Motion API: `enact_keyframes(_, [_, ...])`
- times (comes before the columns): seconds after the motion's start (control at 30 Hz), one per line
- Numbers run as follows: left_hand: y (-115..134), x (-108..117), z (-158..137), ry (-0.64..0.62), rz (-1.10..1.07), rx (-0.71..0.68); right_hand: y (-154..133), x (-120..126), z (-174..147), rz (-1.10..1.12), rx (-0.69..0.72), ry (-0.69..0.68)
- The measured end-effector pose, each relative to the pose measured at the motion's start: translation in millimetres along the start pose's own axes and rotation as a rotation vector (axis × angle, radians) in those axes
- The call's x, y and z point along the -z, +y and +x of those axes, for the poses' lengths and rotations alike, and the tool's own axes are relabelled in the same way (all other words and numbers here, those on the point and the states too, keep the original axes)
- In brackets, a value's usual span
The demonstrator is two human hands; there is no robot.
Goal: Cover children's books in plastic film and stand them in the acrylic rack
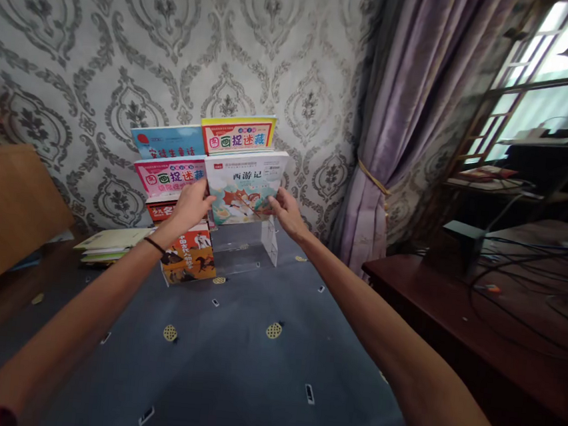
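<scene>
A white book with an illustrated cover [243,199] is held upright between both hands. My left hand [193,205] grips its left edge, and my right hand [288,215] pinches its right edge, thumb on the cover. Behind it rises a yellow-edged book [238,135]. To the left, a blue book [168,140], a pink book [159,175] and an orange book [194,258] stand in tiers, partly covered by my left hand and forearm. Below the white book shows a clear, tiered book rack [270,242] with a white side panel.
The rack stands on a dark blue patterned tablecloth [248,377] against a papered wall. A stack of books [110,243] and a brown cardboard box [10,213] lie at left. At right are a purple curtain [398,117] and a dark red desk [436,301] with tangled cables [523,283].
</scene>
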State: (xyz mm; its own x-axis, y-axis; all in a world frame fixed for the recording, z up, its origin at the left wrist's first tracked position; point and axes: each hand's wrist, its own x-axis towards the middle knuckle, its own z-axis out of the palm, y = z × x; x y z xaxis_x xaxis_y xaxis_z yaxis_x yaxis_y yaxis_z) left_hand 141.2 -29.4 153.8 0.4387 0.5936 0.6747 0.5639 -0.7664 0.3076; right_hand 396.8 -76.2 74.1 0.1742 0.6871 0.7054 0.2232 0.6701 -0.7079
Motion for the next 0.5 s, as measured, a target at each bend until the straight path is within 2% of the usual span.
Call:
enact_keyframes(0.3, [4.2, -12.4, -5.6, -0.047, 0.085, 0.049, 31.1, 3.4, -5.8, 0.000, -0.089, -0.030])
enact_keyframes(0.5, [5.8, -19.5, -5.7, -0.025, 0.096, 0.088, 50.0, 6.8, -7.5, -0.181, -0.050, -0.027])
